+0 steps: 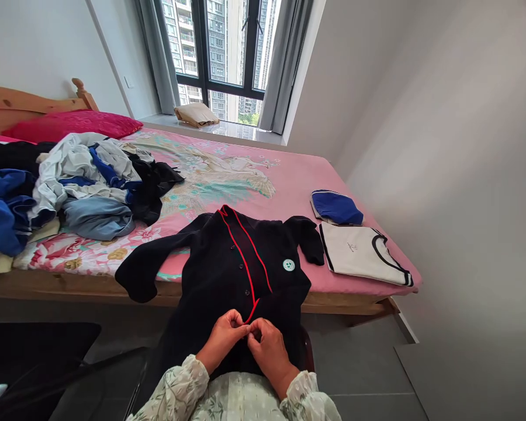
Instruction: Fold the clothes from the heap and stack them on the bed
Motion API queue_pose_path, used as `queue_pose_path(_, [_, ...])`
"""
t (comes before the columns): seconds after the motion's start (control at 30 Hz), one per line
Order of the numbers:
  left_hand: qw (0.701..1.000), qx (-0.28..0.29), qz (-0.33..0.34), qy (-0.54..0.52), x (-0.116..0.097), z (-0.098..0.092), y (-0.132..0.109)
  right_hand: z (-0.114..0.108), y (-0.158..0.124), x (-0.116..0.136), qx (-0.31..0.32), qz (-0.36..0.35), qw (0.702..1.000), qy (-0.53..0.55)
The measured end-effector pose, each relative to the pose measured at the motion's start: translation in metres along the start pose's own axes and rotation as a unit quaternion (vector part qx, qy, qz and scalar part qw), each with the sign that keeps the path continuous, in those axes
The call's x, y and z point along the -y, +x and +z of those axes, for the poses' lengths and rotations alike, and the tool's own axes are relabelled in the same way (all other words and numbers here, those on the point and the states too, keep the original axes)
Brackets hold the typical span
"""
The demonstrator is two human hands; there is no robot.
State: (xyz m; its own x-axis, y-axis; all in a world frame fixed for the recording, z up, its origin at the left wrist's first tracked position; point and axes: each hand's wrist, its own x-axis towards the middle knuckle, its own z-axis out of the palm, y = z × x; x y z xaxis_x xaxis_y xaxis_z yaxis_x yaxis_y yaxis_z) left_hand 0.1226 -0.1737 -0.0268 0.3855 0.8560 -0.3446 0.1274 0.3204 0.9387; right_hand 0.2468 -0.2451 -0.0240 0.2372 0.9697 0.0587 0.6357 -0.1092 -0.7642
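Dark cardigan (pixel 214 280) with red trim (pixel 245 257) along its front edges; upper part lies on the bed (pixel 289 175), lower part comes down over the near edge to the wearer's lap. Left hand (pixel 222 339) and right hand (pixel 270 349) meet at the lower front, fingertips close together. Left grip: thumb and fingers pinching the cardigan by the red edge. Right grip: likewise pinching its front, just beside the left; the exact bit of cloth is hidden by the fingers. Three dark buttons (pixel 241 266) show in a row next to the trim. One sleeve spreads left over the bed's edge, the other points right, its end beside a folded white shirt (pixel 355 250). Markings: round green-and-white badge (pixel 288 265) on the cardigan's chest, pale ring around a green design, any lettering too small to read. White shirt bears a small dark print (pixel 352 247), script-like, illegible; dark bands at neck and edges. Folded blue garment (pixel 336 207) just behind it, striped along one border, no legible mark. Far left of the bed: loose heap of clothes (pixel 92 175), white, blue, grey-blue and black, in front of a bright pink pillow (pixel 100 124). Folded beige cloth (pixel 197 114) on the window sill (pixel 241 132).
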Motion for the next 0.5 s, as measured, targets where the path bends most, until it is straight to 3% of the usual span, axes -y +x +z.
queue_pose_path(0.27, [1.0,0.005,-0.022,-0.015,0.003,-0.002,0.0,-0.007,0.002,0.006,0.008,0.057,0.997,0.057])
queue_pose_path(0.37, [1.0,0.011,-0.022,-0.006,0.007,-0.001,0.0,-0.005,0.009,0.005,0.043,0.149,0.98,0.122])
queue_pose_path(0.5, [0.998,0.016,0.028,0.044,0.008,-0.002,-0.002,-0.003,0.021,-0.002,0.113,0.248,0.946,0.178])
